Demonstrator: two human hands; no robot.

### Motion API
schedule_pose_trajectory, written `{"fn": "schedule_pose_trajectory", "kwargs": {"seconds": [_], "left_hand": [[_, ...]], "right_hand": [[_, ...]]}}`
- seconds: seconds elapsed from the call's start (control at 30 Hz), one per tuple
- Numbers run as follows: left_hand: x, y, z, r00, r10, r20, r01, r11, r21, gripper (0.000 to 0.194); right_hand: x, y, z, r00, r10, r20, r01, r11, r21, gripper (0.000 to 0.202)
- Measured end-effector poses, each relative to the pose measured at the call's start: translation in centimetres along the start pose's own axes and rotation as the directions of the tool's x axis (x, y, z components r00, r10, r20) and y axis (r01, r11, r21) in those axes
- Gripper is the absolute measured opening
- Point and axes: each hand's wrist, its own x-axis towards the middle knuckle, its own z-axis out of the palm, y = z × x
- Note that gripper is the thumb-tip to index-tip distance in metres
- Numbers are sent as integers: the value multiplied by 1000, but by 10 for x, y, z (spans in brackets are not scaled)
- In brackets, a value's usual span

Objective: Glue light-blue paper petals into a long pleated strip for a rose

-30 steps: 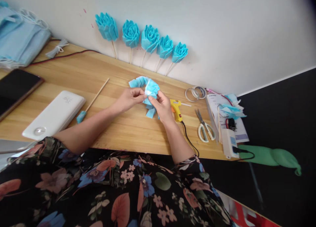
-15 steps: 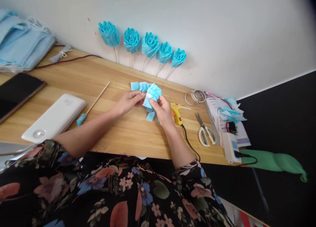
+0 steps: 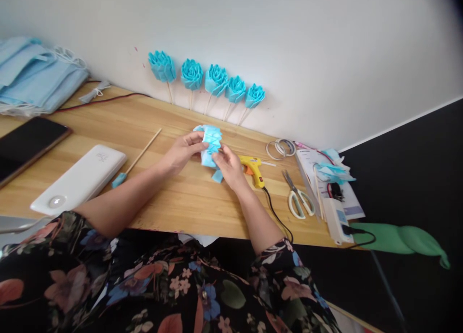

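Both my hands hold a pleated strip of light blue mask fabric (image 3: 211, 142) just above the table. My left hand (image 3: 183, 152) pinches its left side, thumb on the front. My right hand (image 3: 230, 166) grips its lower right side between thumb and fingers. Some small blue fabric pieces (image 3: 217, 176) lie partly hidden under the hands. Right of my right hand is a yellow glue gun (image 3: 255, 169) with a clear glue stick in its back. To the left lies a wooden stick (image 3: 144, 150) with a small blue bud (image 3: 119, 180) at its lower end.
Several blue fabric flowers (image 3: 217, 79) on sticks lean on the wall. Stacked face masks (image 3: 39, 79), a phone (image 3: 32, 147) and a white power bank (image 3: 79, 178) are left. Tape rolls (image 3: 280, 149), scissors (image 3: 298, 198), papers (image 3: 349, 198) and a power strip (image 3: 337, 219) are right.
The blue strip has turned more upright and moved slightly left in my hands, its pleats now facing me. My left fingers have shifted onto its left edge. The camera view has tilted a little.
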Motion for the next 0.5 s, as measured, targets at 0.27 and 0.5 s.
{"fn": "schedule_pose_trajectory", "kwargs": {"seconds": [0.27,0.5], "left_hand": [[0,-2,2,997,59,39,-59,998,-7,40],[0,0,0,998,57,15,-56,997,-46,46]], "right_hand": [[1,1,-4,992,104,-76,-92,985,149,76],[5,1,-9,961,65,-269,-16,984,179,59]]}}
